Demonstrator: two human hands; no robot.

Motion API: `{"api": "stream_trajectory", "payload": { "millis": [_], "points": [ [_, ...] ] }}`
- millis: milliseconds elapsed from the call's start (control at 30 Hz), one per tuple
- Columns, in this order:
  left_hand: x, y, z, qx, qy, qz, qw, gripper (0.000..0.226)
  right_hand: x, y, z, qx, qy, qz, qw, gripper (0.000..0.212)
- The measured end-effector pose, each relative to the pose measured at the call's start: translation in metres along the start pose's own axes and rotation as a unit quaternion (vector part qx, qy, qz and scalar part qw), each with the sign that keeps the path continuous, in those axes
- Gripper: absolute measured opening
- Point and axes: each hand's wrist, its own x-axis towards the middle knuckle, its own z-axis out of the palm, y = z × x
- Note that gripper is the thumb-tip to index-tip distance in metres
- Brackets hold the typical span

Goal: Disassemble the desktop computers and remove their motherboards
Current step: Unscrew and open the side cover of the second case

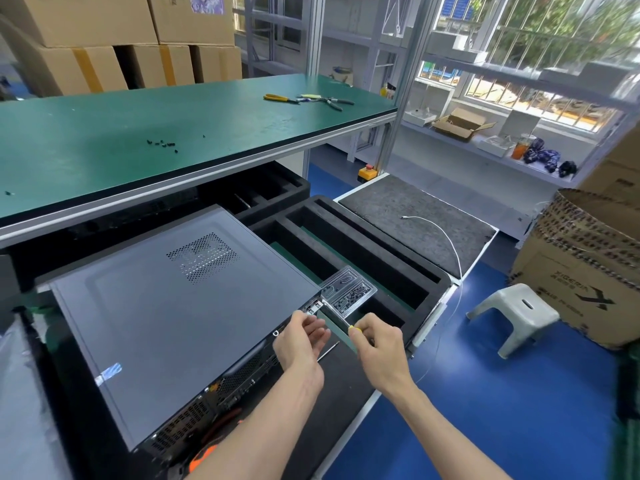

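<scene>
The long green-topped workbench (145, 133) loomed over the grey metal desktop computer case (166, 313), which lay flat below on black foam. A clear plastic screw tray (349, 294) sat just beside its corner. My left hand (301, 344) rested there, fingers relaxed; my right hand (375, 344) gripped a yellow-handled screwdriver (355, 329).

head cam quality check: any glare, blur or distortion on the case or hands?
Head view: wide-angle bending curves the green bench edge and window bars; the window is overexposed; computer case evenly lit, no glare; left hand and right hand fairly sharp; frame edges smeared.
</scene>
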Motion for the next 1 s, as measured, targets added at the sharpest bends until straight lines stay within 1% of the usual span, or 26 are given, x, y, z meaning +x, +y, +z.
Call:
{"api": "stream_trajectory", "payload": {
  "millis": [67, 167, 267, 333, 400, 433, 467, 500, 533, 567, 600, 633, 667, 733, 800, 867, 933, 1000],
  "points": [
    [-0.008, 0.001, -0.007, -0.014, -0.027, 0.004, 1.000, 0.016, 0.000, 0.000, 0.000, 0.008, 0.015, 0.002, 1.000, 0.024],
    [-0.019, 0.012, -0.017, -0.041, -0.109, -0.015, 0.993, 0.019, 0.000, -0.005, 0.003, -0.004, 0.013, 0.011, 1.000, 0.023],
    [-0.023, 0.032, -0.023, -0.053, -0.190, -0.036, 0.980, 0.018, -0.002, -0.010, 0.010, -0.008, 0.006, 0.003, 1.000, 0.023],
    [-0.022, 0.049, -0.026, -0.047, -0.227, -0.033, 0.972, 0.019, -0.004, -0.014, 0.015, -0.008, -0.001, 0.000, 1.000, 0.022],
    [-0.020, 0.070, -0.028, -0.006, -0.242, -0.023, 0.970, 0.025, -0.008, -0.017, 0.019, -0.004, -0.008, -0.003, 1.000, 0.021],
    [-0.017, 0.081, -0.030, 0.042, -0.243, -0.006, 0.969, 0.029, -0.010, -0.019, 0.021, -0.001, -0.013, -0.003, 1.000, 0.021],
    [-0.015, 0.093, -0.033, 0.106, -0.243, 0.027, 0.964, 0.033, -0.013, -0.021, 0.023, 0.002, -0.018, -0.001, 1.000, 0.021],
    [-0.010, 0.104, -0.036, 0.191, -0.235, 0.089, 0.949, 0.036, -0.016, -0.023, 0.025, 0.002, -0.025, 0.000, 1.000, 0.020],
    [-0.005, 0.114, -0.041, 0.294, -0.222, 0.173, 0.913, 0.038, -0.020, -0.026, 0.028, 0.000, -0.035, 0.000, 0.999, 0.020],
    [0.001, 0.123, -0.047, 0.406, -0.205, 0.258, 0.853, 0.040, -0.024, -0.029, 0.030, 0.000, -0.048, -0.004, 0.999, 0.021],
    [0.007, 0.130, -0.053, 0.503, -0.184, 0.321, 0.781, 0.041, -0.029, -0.032, 0.033, 0.001, -0.062, -0.009, 0.998, 0.022],
    [0.014, 0.135, -0.060, 0.575, -0.164, 0.357, 0.718, 0.040, -0.034, -0.035, 0.036, 0.002, -0.077, -0.011, 0.997, 0.024],
    [0.019, 0.139, -0.068, 0.627, -0.147, 0.377, 0.666, 0.034, -0.040, -0.039, 0.039, 0.003, -0.091, -0.010, 0.996, 0.025],
    [0.024, 0.143, -0.082, 0.699, -0.124, 0.391, 0.586, 0.022, -0.051, -0.046, 0.044, 0.007, -0.117, -0.007, 0.993, 0.021],
    [0.028, 0.142, -0.096, 0.732, -0.127, 0.405, 0.533, 0.016, -0.064, -0.053, 0.049, 0.016, -0.146, 0.000, 0.989, 0.014],
    [0.032, 0.143, -0.106, 0.742, -0.150, 0.426, 0.497, 0.016, -0.077, -0.060, 0.054, 0.033, -0.181, 0.015, 0.983, 0.010],
    [0.037, 0.146, -0.113, 0.743, -0.169, 0.442, 0.473, 0.019, -0.091, -0.066, 0.060, 0.064, -0.213, 0.028, 0.974, 0.009],
    [0.041, 0.150, -0.118, 0.741, -0.180, 0.456, 0.459, 0.023, -0.104, -0.069, 0.067, 0.092, -0.230, 0.033, 0.968, 0.009]
  ]
}}
